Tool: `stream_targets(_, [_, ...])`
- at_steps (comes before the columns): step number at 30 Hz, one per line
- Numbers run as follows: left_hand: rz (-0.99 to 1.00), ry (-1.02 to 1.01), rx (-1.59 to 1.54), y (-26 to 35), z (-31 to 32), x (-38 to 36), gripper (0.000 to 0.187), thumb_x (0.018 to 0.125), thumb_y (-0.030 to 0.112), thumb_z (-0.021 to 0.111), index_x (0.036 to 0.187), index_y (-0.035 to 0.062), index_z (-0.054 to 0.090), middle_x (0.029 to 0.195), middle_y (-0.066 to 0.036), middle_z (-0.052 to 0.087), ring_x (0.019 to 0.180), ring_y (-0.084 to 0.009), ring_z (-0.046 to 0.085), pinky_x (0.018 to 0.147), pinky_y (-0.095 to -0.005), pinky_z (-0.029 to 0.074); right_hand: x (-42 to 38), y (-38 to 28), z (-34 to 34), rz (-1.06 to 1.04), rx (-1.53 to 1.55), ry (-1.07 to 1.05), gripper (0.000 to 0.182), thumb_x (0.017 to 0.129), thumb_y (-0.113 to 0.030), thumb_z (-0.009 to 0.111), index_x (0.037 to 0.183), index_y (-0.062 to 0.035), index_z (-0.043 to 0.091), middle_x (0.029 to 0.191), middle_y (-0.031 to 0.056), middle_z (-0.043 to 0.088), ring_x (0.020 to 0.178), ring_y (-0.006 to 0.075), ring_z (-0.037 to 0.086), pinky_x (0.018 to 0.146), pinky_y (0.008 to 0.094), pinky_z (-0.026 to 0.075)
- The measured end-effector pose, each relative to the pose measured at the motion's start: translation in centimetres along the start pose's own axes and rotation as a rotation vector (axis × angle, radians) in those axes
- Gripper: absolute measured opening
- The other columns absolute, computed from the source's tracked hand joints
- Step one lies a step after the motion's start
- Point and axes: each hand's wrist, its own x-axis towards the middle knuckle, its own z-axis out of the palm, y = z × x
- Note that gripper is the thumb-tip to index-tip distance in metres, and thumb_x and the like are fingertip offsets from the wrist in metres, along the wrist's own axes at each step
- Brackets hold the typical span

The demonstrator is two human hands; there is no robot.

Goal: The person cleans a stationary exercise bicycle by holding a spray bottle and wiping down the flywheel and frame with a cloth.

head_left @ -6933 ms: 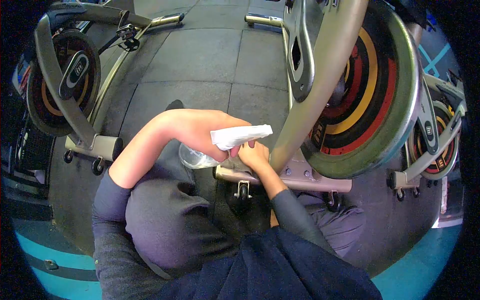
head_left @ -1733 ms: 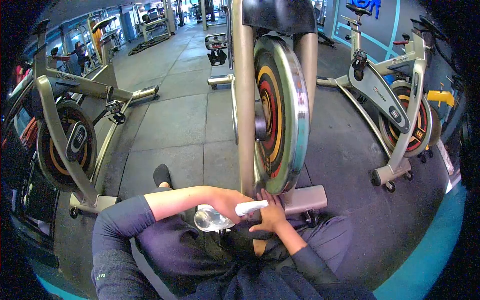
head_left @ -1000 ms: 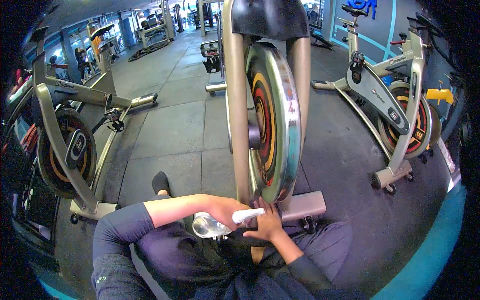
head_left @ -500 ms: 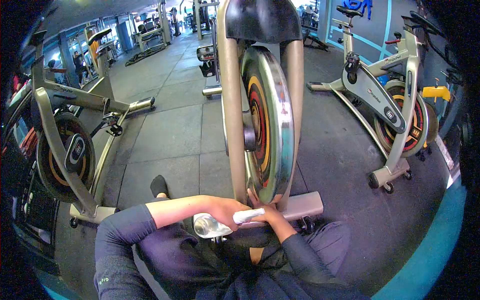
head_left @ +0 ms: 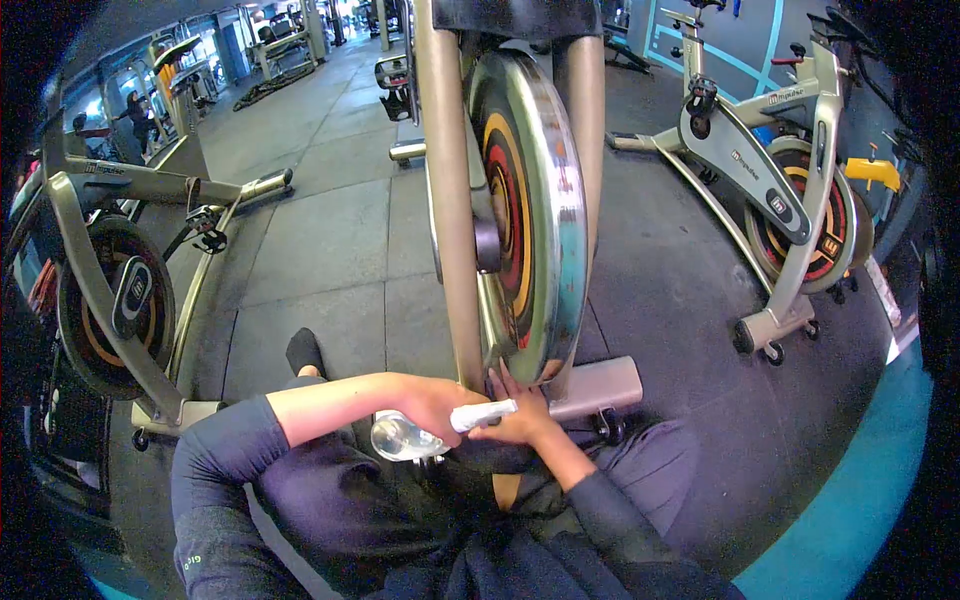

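My left hand (head_left: 436, 402) is closed around a spray bottle (head_left: 398, 438), which lies on its side with its clear body to the left and its white nozzle pointing right. Close behind that nozzle is my right hand (head_left: 520, 412), its fingers stretched out and apart. Those fingertips reach up to the lower end of the bike's fork, right by the bottom of the flywheel (head_left: 562, 220). The flywheel has a shiny metal rim and red and yellow rings on its side. Below it, the bike's front foot bar (head_left: 605, 388) passes partly behind my hands.
My crossed legs (head_left: 330, 500) frame the foot bar. One exercise bike (head_left: 110, 270) stands to the left, another (head_left: 770, 190) to the right. Dark rubber tiles (head_left: 320, 240) cover the floor. Gym machines and a person (head_left: 140, 118) are farther back.
The view has tilted down slightly. My right hand's fingers have come out from beneath the flywheel and show more spread. The spray bottle stays in my left hand.
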Motion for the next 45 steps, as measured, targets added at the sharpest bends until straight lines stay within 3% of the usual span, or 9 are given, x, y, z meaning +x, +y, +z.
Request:
stream_targets(6, [-0.082, 0.025, 0.003, -0.2, -0.5, -0.2, 0.055, 0.069, 0.017, 0.067, 0.121, 0.0120, 0.049, 0.106, -0.014, 0.062, 0.099, -0.0307, 0.059, 0.085, -0.0398, 0.047, 4.5, 2.5, 1.0, -0.014, 0.227, -0.122, 0.131, 0.050, -0.082, 0.063, 0.147, -0.0315, -0.009, 0.137, 0.0477, 0.009, 0.132, 0.0567, 0.015, 0.111, 0.0479, 0.019])
stream_targets(10, [-0.082, 0.048, 0.055, 0.0, -0.4, -0.8, 0.054, 0.069, 0.017, 0.067, 0.120, 0.0115, 0.050, 0.105, -0.015, 0.062, 0.099, -0.0329, 0.059, 0.085, -0.0419, 0.047, 2.4, 0.9, -0.3, 0.034, 0.167, -0.139, 0.129, 0.053, -0.080, 0.062, 0.148, -0.0261, -0.007, 0.138, 0.0447, 0.016, 0.133, 0.0532, 0.017, 0.110, 0.0486, 0.020])
stream_targets(12, [-0.119, 0.036, 0.060, 0.4, -0.5, -1.0, 0.054, 0.068, 0.016, 0.068, 0.118, 0.0099, 0.050, 0.106, -0.015, 0.061, 0.100, -0.0324, 0.059, 0.085, -0.0414, 0.046, 0.5, -0.3, -1.2, 0.021, 0.052, -0.071, 0.121, 0.059, -0.079, 0.058, 0.149, -0.0149, 0.007, 0.139, 0.0392, 0.025, 0.133, 0.0507, 0.021, 0.111, 0.0478, 0.020])
stream_targets(13, [-0.152, 0.024, 0.061, 0.5, -0.5, -1.2, 0.054, 0.067, 0.016, 0.068, 0.117, 0.0084, 0.050, 0.107, -0.015, 0.061, 0.101, -0.0319, 0.058, 0.086, -0.0409, 0.046, -1.2, -1.8, -3.5, 0.060, -0.040, -0.110, 0.096, 0.076, -0.066, 0.051, 0.146, -0.0075, 0.021, 0.151, 0.0183, 0.018, 0.136, 0.0365, 0.024, 0.111, 0.0459, 0.020])
stream_targets(17, [-0.118, 0.004, 0.019, -0.7, -0.1, -1.4, 0.058, 0.068, 0.016, 0.068, 0.121, 0.0080, 0.048, 0.111, -0.017, 0.060, 0.104, -0.0344, 0.058, 0.088, -0.0420, 0.046, -2.4, 0.4, -1.6, -0.049, 0.113, -0.024, 0.064, 0.089, -0.039, 0.041, 0.144, -0.0082, 0.027, 0.151, 0.0134, 0.021, 0.136, 0.0306, 0.027, 0.111, 0.0462, 0.022])
stream_targets(20, [-0.063, 0.002, -0.029, -1.5, 0.4, -1.1, 0.057, 0.068, 0.016, 0.068, 0.120, 0.0074, 0.048, 0.110, -0.017, 0.060, 0.103, -0.0341, 0.058, 0.088, -0.0418, 0.046, -0.6, 0.4, -2.0, 0.019, 0.119, -0.068, 0.062, 0.089, -0.040, 0.039, 0.145, -0.0148, 0.027, 0.139, 0.0242, 0.038, 0.126, 0.0401, 0.039, 0.104, 0.0462, 0.033])
stream_targets(23, [-0.061, 0.011, -0.016, -1.2, 0.2, -0.9, 0.054, 0.068, 0.016, 0.068, 0.117, 0.0062, 0.050, 0.105, -0.017, 0.061, 0.100, -0.0339, 0.059, 0.086, -0.0420, 0.046, 2.1, 1.1, 1.2, 0.116, 0.073, 0.015, 0.060, 0.089, -0.037, 0.039, 0.146, -0.0263, 0.024, 0.148, 0.0223, 0.023, 0.128, 0.0460, 0.035, 0.105, 0.0466, 0.032])
stream_targets(30, [-0.061, 0.050, 0.019, -0.1, -0.3, -1.2, 0.049, 0.069, 0.016, 0.067, 0.114, 0.0057, 0.050, 0.099, -0.018, 0.062, 0.096, -0.0341, 0.060, 0.082, -0.0425, 0.046, 5.7, 2.4, 1.9, -0.029, 0.247, 0.195, 0.059, 0.091, -0.037, 0.035, 0.147, -0.0240, 0.022, 0.150, 0.0173, 0.021, 0.138, 0.0400, 0.017, 0.113, 0.0514, 0.006])
stream_targets(45, [0.019, 0.072, 0.024, -1.2, 0.2, -0.9, 0.045, 0.071, 0.016, 0.068, 0.111, 0.0075, 0.051, 0.094, -0.012, 0.062, 0.089, -0.0310, 0.061, 0.080, -0.0400, 0.047, 8.4, 3.2, 3.3, -0.113, 0.021, 0.405, 0.055, 0.093, -0.038, 0.035, 0.144, -0.0162, 0.029, 0.146, 0.0197, 0.029, 0.134, 0.0414, 0.026, 0.111, 0.0536, 0.014])
